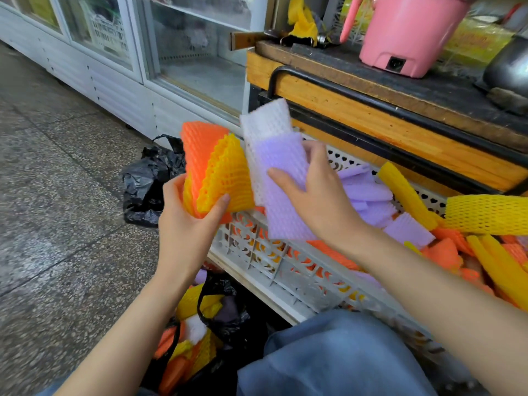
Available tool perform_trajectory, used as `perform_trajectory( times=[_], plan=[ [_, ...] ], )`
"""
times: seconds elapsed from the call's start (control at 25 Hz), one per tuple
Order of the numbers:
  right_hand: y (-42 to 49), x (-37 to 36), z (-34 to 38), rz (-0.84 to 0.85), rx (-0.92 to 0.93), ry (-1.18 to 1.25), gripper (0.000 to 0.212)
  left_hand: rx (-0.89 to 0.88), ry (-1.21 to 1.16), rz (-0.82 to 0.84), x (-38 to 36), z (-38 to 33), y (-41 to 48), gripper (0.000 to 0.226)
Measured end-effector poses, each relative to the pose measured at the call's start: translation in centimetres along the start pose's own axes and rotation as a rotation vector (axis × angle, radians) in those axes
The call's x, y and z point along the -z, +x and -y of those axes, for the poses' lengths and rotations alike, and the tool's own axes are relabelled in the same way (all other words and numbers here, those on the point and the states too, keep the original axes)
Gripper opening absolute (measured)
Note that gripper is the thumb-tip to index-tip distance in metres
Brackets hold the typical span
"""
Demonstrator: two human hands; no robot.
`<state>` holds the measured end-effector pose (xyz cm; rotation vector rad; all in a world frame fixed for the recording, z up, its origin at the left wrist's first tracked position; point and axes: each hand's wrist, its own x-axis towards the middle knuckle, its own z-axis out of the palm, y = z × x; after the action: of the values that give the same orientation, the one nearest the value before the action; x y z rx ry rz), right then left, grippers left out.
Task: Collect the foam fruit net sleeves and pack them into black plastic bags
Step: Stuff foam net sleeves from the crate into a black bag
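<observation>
My left hand [188, 221] grips a fanned stack of orange and yellow foam net sleeves [214, 170] above the crate's left end. My right hand [317, 192] holds a white and purple bundle of sleeves [274, 155] upright beside that stack, thumb across its front. Below them a white plastic crate [265, 255] is filled with several more purple, orange and yellow sleeves [428, 230]. Between my arms, near the floor, an open black plastic bag [225, 310] holds yellow, orange and white sleeves. A second black bag [148, 184] lies crumpled on the floor to the left.
A wooden cart [371, 110] with a black rail stands behind the crate; a pink pot [411, 32] sits on top. A white glass-door cabinet [120, 58] runs along the back left. Speckled floor [57, 195] stretches left. My blue-clad knee [328, 355] is at the bottom.
</observation>
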<state>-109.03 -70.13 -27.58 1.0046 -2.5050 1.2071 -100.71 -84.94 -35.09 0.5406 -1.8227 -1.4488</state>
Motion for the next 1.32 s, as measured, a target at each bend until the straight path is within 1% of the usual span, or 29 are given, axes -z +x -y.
perform_trajectory(
  times=[0.08, 0.16, 0.24, 0.32, 0.36, 0.44, 0.52, 0.64, 0.68, 0.76, 0.84, 0.88, 0.96, 1.0, 1.04, 1.08, 1.12, 1.16, 1.24, 1.32],
  plan=[
    [-0.2, -2.9, 1.9, 0.049, 0.011, 0.059, 0.051, -0.003, 0.019, -0.025, 1.4, 0.2, -0.4, 0.063],
    [-0.4, -5.8, 3.2, 0.122, -0.030, 0.129, 0.058, -0.034, -0.019, 0.022, 2.7, 0.6, -0.8, 0.070],
    [-0.7, -8.3, 4.1, 0.249, -0.084, 0.218, 0.071, -0.060, -0.065, 0.091, 4.3, 1.5, -1.4, 0.075],
    [-0.9, -9.9, 4.5, 0.342, -0.134, 0.267, 0.087, -0.093, -0.034, 0.156, 5.9, 2.8, -2.2, 0.070],
    [-1.0, -10.5, 4.4, 0.360, -0.172, 0.273, 0.093, -0.114, 0.005, 0.182, 6.7, 3.6, -2.7, 0.064],
    [-1.8, -11.9, 3.7, 0.371, -0.265, 0.283, 0.098, -0.149, 0.101, 0.224, 8.0, 5.1, -3.7, 0.055],
    [-3.2, -13.6, 2.3, 0.377, -0.366, 0.317, 0.097, -0.157, 0.160, 0.284, 8.9, 6.6, -5.0, 0.050],
    [-5.3, -16.2, -0.2, 0.402, -0.543, 0.373, 0.087, -0.123, 0.204, 0.358, 9.8, 8.8, -6.5, 0.043],
    [-5.9, -16.8, -0.8, 0.412, -0.598, 0.387, 0.082, -0.088, 0.188, 0.366, 10.0, 9.8, -6.9, 0.037],
    [-6.6, -17.8, -2.2, 0.383, -0.684, 0.444, 0.074, 0.047, 0.179, 0.332, 9.9, 12.0, -7.7, 0.026],
    [-6.9, -18.9, -3.4, 0.286, -0.749, 0.520, 0.083, 0.210, 0.319, 0.293, 9.5, 14.9, -8.6, 0.027],
    [-7.0, -19.2, -4.0, 0.245, -0.763, 0.538, 0.089, 0.286, 0.436, 0.332, 9.3, 16.2, -9.0, 0.028],
    [-7.2, -19.9, -4.9, 0.216, -0.770, 0.546, 0.097, 0.384, 0.708, 0.511, 9.0, 18.3, -9.8, 0.046],
    [-7.1, -20.0, -4.7, 0.214, -0.771, 0.556, 0.095, 0.404, 0.837, 0.606, 8.9, 19.1, -10.2, 0.055],
    [-7.2, -20.3, -5.0, 0.218, -0.780, 0.576, 0.088, 0.408, 0.947, 0.669, 8.9, 19.4, -10.3, 0.059],
    [-7.2, -20.5, -5.0, 0.216, -0.780, 0.621, 0.078, 0.405, 1.007, 0.698, 9.0, 19.8, -10.4, 0.058],
    [-7.2, -20.9, -5.2, 0.218, -0.780, 0.680, 0.069, 0.405, 0.997, 0.688, 9.2, 20.0, -10.4, 0.052],
    [-7.4, -21.3, -5.1, 0.225, -0.772, 0.746, 0.067, 0.418, 0.927, 0.645, 9.4, 20.2, -10.2, 0.043],
    [-7.8, -22.7, -4.5, 0.269, -0.774, 0.862, 0.070, 0.533, 0.702, 0.446, 9.9, 20.5, -9.7, 0.022],
    [-8.8, -24.3, -3.9, 0.324, -0.827, 0.963, 0.060, 0.684, 0.467, 0.198, 10.5, 19.8, -8.8, 0.015]
  ],
)
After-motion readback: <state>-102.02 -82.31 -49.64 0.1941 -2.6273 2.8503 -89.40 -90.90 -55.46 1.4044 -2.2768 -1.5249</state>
